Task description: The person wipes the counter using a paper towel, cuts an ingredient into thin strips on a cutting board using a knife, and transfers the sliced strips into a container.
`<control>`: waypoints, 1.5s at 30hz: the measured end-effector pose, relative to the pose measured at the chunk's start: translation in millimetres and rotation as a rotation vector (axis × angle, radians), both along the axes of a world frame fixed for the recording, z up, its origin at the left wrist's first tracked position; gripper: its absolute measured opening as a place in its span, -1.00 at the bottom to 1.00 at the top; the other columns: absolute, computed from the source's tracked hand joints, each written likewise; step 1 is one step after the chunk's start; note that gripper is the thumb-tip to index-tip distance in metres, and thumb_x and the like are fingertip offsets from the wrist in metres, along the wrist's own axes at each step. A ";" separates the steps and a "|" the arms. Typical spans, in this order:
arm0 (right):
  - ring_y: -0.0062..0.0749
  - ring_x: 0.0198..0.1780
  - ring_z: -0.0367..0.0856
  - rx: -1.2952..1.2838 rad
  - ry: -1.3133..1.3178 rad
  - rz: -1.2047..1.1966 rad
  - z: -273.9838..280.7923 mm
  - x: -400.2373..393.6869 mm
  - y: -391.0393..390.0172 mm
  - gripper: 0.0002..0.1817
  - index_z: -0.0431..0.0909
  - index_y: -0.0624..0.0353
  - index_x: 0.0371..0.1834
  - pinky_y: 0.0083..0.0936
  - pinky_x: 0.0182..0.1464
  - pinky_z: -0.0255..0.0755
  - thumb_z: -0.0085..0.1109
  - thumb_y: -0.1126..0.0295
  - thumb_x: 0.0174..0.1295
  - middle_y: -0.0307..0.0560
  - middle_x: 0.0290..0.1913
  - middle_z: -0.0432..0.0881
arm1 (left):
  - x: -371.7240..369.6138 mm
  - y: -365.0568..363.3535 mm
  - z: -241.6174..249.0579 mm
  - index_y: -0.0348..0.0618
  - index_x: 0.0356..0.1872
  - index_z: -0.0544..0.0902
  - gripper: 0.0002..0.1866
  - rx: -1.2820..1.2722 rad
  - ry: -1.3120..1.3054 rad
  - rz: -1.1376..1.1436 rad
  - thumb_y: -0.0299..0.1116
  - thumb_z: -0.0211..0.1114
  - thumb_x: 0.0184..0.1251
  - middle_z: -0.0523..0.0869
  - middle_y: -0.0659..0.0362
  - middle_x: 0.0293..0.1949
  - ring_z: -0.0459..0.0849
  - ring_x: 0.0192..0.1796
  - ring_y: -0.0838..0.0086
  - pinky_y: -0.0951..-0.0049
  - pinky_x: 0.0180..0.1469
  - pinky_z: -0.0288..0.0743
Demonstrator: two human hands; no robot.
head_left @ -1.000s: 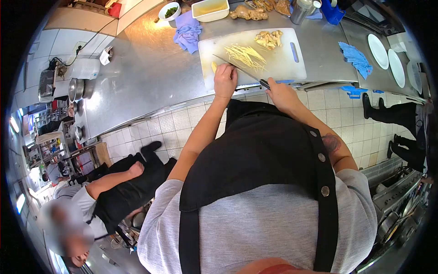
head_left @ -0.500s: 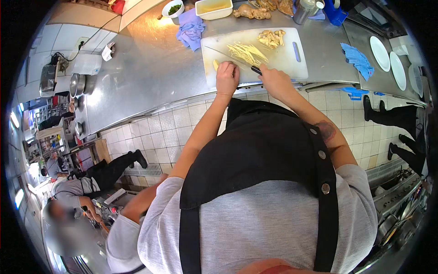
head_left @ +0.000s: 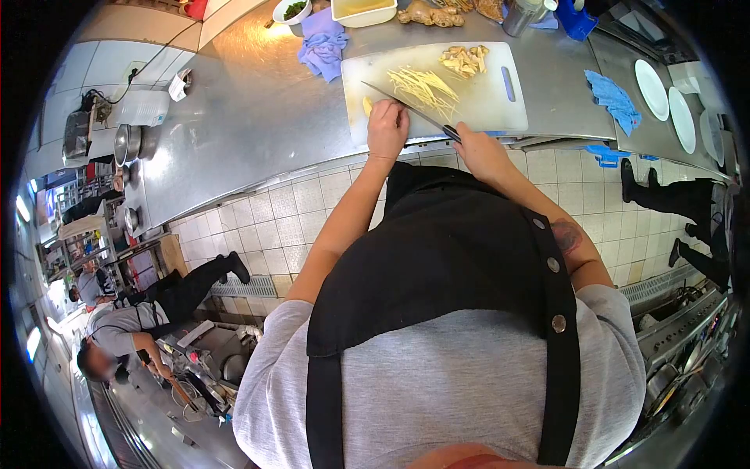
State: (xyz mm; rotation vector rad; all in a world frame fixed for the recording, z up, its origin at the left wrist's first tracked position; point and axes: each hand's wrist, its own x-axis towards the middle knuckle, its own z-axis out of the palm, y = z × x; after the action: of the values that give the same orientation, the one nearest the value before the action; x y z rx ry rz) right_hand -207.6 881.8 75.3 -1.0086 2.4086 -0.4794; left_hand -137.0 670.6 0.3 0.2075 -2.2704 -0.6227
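Since the earlier frame your right hand (head_left: 480, 150) has drawn the knife (head_left: 406, 108) back toward you, fingers wrapped around its dark handle. Your left hand (head_left: 387, 127), curled, pins a pale ginger piece (head_left: 367, 105) on the smooth white cutting board (head_left: 484, 98), fibrous ginger strips (head_left: 422, 84) beyond.

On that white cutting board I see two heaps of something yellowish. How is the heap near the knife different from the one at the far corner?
The cut strips by the knife are pale yellow, thin and long, fanned out loosely. The chunk pile near the far edge is browner, made of thicker, irregular pieces bunched in a tight mound. The strips lie just beyond the left hand; the chunks sit apart from both hands. Both rest on the cutting board.
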 end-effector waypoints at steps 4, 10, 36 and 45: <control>0.26 -0.19 0.68 -0.049 0.020 0.001 -6.9 -1.0 -17.5 -0.73 0.38 0.23 -0.06 0.12 -0.13 0.49 0.08 0.25 0.40 0.29 -0.31 0.69 | 1.0 2.4 0.9 -0.25 -0.44 0.62 -0.90 0.016 -0.026 0.014 -0.58 0.39 0.04 0.66 0.06 -0.31 0.63 -0.19 0.14 0.25 -0.11 0.54; 0.23 -0.24 0.69 -0.053 0.107 0.050 15.8 -13.2 -31.8 -0.73 0.38 0.23 -0.06 0.06 -0.19 0.51 0.10 0.26 0.38 0.24 -0.35 0.69 | 1.5 -0.5 0.8 -0.24 -0.44 0.62 -0.90 -0.011 -0.024 0.006 -0.58 0.38 0.02 0.66 0.08 -0.31 0.63 -0.19 0.16 0.27 -0.13 0.54; 0.30 -0.18 0.66 -0.068 -0.028 0.020 -10.7 -5.8 -18.3 -0.69 0.38 0.25 -0.07 0.12 -0.14 0.50 0.13 0.23 0.37 0.31 -0.30 0.67 | 0.3 0.2 -0.2 -0.23 -0.46 0.60 -0.89 -0.022 -0.018 0.014 -0.59 0.37 -0.01 0.65 0.07 -0.33 0.62 -0.21 0.16 0.26 -0.13 0.53; 0.23 -0.27 0.70 -0.109 0.131 -0.026 -2.8 -15.6 -30.8 -0.71 0.41 0.22 -0.07 0.07 -0.21 0.53 0.15 0.24 0.34 0.24 -0.39 0.69 | 1.2 2.3 4.7 -0.25 -0.43 0.61 -0.90 -0.024 -0.048 -0.004 -0.59 0.36 0.04 0.66 0.06 -0.30 0.63 -0.18 0.14 0.23 -0.09 0.52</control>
State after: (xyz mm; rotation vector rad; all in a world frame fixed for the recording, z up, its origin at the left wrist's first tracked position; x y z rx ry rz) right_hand -223.2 851.1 72.5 -1.0870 2.5375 -0.5760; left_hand -135.7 672.8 5.0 0.2087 -2.3233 -0.5983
